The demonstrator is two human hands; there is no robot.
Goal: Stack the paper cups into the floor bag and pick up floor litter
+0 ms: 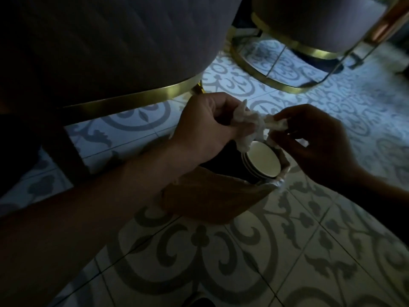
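A brown paper bag (212, 196) stands on the patterned floor at the centre of the dim head view. Inside it lies a stack of dark paper cups (262, 161) with pale insides, their mouths tilted up toward me. Just above the bag's mouth my left hand (205, 127) grips a crumpled white tissue (245, 120). My right hand (314, 142) pinches the other end of the tissue (276, 124) from the right. The two white wads touch; I cannot tell whether they are one piece or two.
A padded stool with a gold band (124, 100) looms close at the upper left. A second stool on a gold ring frame (274, 83) stands behind at the upper right. Patterned tiles (243, 251) stretch in front of the bag.
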